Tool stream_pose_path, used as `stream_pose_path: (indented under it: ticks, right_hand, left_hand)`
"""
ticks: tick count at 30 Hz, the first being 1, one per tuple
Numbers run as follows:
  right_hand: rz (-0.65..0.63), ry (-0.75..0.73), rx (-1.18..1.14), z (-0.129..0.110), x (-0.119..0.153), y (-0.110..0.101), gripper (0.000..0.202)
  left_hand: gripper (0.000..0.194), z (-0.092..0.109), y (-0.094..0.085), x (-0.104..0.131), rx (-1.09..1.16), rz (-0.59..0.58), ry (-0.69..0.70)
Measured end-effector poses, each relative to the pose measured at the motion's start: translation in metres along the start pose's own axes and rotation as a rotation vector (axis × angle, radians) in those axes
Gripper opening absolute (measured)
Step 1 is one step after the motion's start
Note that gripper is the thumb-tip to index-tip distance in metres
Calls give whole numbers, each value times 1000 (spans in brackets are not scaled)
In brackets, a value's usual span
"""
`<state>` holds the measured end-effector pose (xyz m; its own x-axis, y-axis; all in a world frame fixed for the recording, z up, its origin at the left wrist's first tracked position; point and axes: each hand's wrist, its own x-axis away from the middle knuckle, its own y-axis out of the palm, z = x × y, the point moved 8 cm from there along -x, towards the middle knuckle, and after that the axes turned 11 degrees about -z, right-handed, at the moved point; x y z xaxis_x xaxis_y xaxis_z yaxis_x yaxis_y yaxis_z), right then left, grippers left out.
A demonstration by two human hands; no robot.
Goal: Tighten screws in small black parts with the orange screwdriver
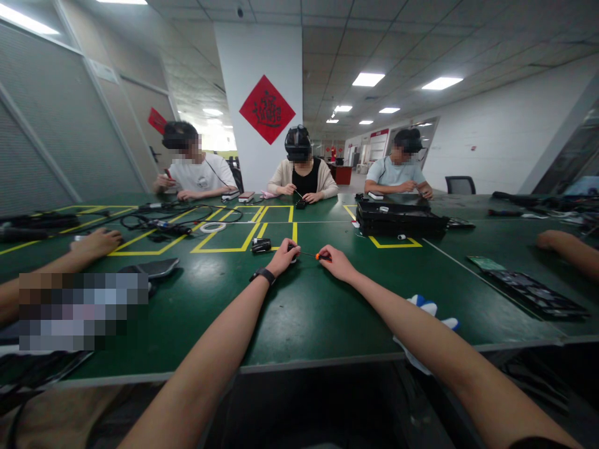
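Observation:
My right hand (337,264) is closed around a screwdriver (322,257) with an orange and black handle. Its thin shaft points left, toward my left hand (282,258), which wears a black wristband. The fingers of that hand are pinched on a small dark object, mostly hidden by them, and the screwdriver's tip reaches it or comes close; I cannot tell which. A bit of something pale shows under the fingertips. Just left of my left hand, a small black device (261,245) rests on the green table (299,324).
Black cables (163,224) and a white coil (212,228) lie left. Stacked black cases (397,219) stand right, near a dark panel (538,293) and green circuit board (486,264). White-blue gloves (423,305) lie beside my right forearm. Other people sit opposite and at both sides.

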<state>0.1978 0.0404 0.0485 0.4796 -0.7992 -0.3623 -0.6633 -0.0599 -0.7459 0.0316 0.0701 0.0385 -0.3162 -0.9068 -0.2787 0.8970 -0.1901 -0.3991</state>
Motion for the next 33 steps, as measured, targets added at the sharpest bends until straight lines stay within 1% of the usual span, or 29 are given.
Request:
stream_pose_path:
  ticks: [3, 7, 11, 17, 20, 22, 25, 28, 31, 33]
  right_hand:
    - [-21, -5, 52, -1, -2, 0, 16]
    - [-39, -7, 126, 2, -4, 2, 22]
    - [-4, -15, 106, 4, -2, 1, 14]
    - [-12, -5, 102, 3, -3, 3, 18]
    - [-19, -8, 125, 3, -4, 2, 25]
    - [-13, -19, 130, 3, -4, 2, 23]
    - [16, -26, 97, 4, -2, 1, 14]
    - [9, -14, 60, 5, -2, 3, 20]
    - [-12, -6, 64, 5, -4, 5, 18]
    - [-26, -15, 91, 4, -5, 5, 22]
  left_hand:
    - [28, 0, 0, 0, 14, -6, 4]
    - [32, 3, 1, 0, 78, -40, 54]
    - [35, 5, 1, 1, 95, -51, 60]
    - [34, 3, 2, -1, 87, -47, 44]
    - [32, 0, 2, -3, 99, -40, 54]
    - [31, -1, 2, -3, 106, -36, 56]
    - [31, -1, 2, -3, 115, -40, 52]
    - [31, 0, 3, -3, 122, -51, 53]
    - [31, 1, 3, -2, 131, -53, 57]
    - [31, 1, 3, -2, 132, -53, 55]
